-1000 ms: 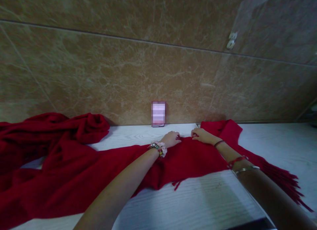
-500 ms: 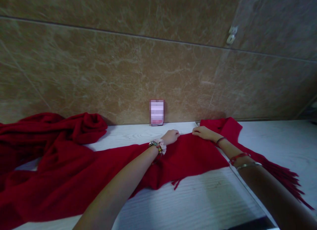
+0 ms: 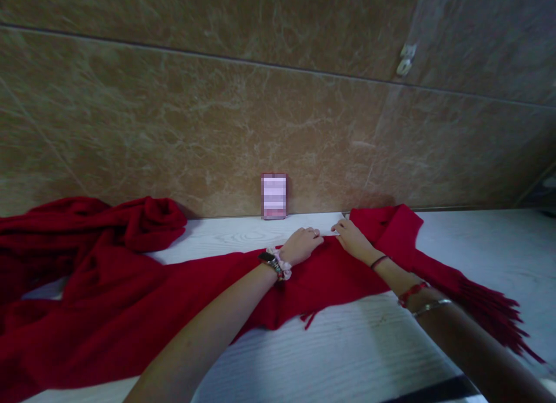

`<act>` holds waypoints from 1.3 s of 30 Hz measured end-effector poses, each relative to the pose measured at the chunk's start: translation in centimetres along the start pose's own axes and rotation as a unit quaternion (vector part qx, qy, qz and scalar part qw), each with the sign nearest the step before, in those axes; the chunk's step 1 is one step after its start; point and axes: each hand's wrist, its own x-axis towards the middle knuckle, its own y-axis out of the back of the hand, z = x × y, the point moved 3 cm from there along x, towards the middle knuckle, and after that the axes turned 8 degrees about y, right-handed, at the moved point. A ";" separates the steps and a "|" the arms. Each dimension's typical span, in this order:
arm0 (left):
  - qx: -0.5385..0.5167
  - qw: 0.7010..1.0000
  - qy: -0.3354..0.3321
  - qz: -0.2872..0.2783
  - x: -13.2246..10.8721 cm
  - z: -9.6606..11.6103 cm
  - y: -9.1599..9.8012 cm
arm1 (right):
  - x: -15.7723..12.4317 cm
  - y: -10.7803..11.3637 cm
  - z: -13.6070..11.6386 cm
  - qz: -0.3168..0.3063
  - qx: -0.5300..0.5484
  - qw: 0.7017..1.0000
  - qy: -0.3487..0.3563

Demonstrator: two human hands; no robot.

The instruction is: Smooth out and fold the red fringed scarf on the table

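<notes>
A red scarf (image 3: 191, 293) stretches across the white wood-grain surface, its left part heaped in folds and its fringed end lying at the right. My left hand (image 3: 302, 245) rests on the upper edge of the scarf's flat middle part, fingers loosely bent and touching the cloth. Just to its right, my right hand (image 3: 354, 239) lies over the same edge with its fingers somewhat apart. A small gap separates the two hands. A watch and a scrunchie circle the left wrist; bracelets sit on the right.
A small upright device with a blurred screen (image 3: 274, 196) leans on the brown marble-tiled wall (image 3: 174, 125) behind the scarf. White fittings (image 3: 406, 59) are fixed to the wall at upper right. The white surface (image 3: 304, 362) shows in front, with a dark strip (image 3: 434, 389) near its lower edge.
My left hand has shifted slightly right and my right hand slightly left, bringing them closer. The fingers of both look looser on the scarf's edge. The scarf lies almost unchanged.
</notes>
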 end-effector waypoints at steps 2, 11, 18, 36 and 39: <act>-0.002 0.999 -0.037 -0.020 -0.3 -0.1 0.0 | -0.6 0.3 -0.7 0.038 -0.023 0.999 -0.006; -0.045 0.997 -0.057 -0.006 -2.1 -1.2 -0.3 | -3.1 0.1 -2.6 0.012 0.090 0.994 0.069; -0.005 0.999 -0.027 -0.024 -2.8 -1.0 0.2 | -3.7 -0.3 -2.4 0.019 0.068 0.996 0.048; -0.064 0.993 -0.036 -0.091 -4.4 -1.7 -0.2 | -5.0 1.7 -6.9 -0.076 0.094 0.985 0.122; -0.073 0.992 -0.034 -0.097 -4.2 -1.8 0.0 | -5.4 1.3 -7.0 -0.088 0.077 0.986 0.118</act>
